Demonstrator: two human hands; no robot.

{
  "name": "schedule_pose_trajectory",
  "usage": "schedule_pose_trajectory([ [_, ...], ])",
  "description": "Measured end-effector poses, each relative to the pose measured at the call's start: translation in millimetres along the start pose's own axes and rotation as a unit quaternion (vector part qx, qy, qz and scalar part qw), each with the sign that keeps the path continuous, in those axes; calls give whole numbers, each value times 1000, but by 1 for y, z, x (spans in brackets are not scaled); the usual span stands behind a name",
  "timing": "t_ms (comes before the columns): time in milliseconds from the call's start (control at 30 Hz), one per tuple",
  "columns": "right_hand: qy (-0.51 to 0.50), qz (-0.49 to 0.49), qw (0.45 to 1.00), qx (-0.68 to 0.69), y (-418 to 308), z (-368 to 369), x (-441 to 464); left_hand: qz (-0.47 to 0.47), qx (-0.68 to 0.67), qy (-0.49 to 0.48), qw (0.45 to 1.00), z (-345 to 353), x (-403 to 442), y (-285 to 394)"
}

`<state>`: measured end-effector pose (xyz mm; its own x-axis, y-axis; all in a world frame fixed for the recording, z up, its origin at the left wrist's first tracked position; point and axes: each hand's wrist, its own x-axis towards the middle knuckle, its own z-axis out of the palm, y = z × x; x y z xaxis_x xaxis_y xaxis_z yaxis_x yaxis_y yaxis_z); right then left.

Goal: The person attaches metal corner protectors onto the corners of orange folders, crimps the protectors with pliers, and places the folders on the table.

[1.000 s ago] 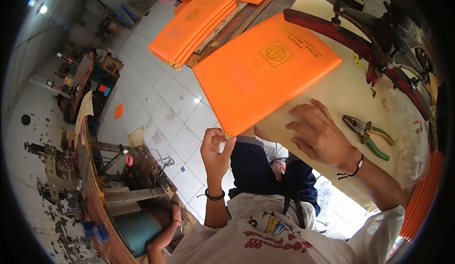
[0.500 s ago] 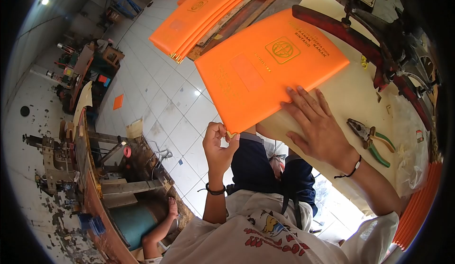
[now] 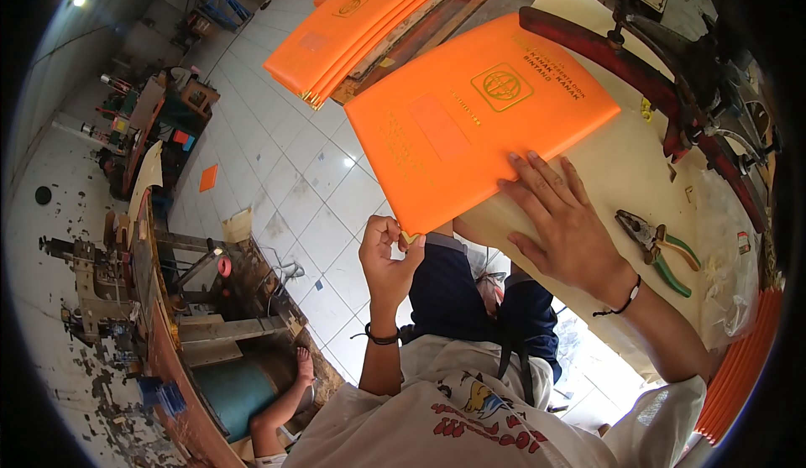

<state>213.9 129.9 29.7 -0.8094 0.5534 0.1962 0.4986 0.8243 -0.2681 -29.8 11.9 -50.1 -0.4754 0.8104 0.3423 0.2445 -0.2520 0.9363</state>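
Observation:
An orange folder with gold print lies on the worktable, its far right part under a dark red metal arm. At its near left corner is a small gold corner piece, pinched between the thumb and curled fingers of my left hand. My right hand rests with fingers spread, its fingertips on the folder's near edge. Pliers with green and tan handles lie to the right of that hand.
A stack of orange folders with gold corners sits at the back left. The dark red metal arm belongs to a machine at the right. More orange folders stand at the lower right. Someone's bare arm shows at the lower left.
My right hand has come down and left onto the folder's near edge. The folder shows slightly further up and right in view. My left hand has kept its pinch at the corner.

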Motion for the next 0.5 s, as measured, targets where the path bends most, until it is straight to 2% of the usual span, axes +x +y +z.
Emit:
schedule_pose_trajectory([
  [500,2,-3,1000,-15,-1,-1,0,-11,2,16,1000,-1,-4,2],
])
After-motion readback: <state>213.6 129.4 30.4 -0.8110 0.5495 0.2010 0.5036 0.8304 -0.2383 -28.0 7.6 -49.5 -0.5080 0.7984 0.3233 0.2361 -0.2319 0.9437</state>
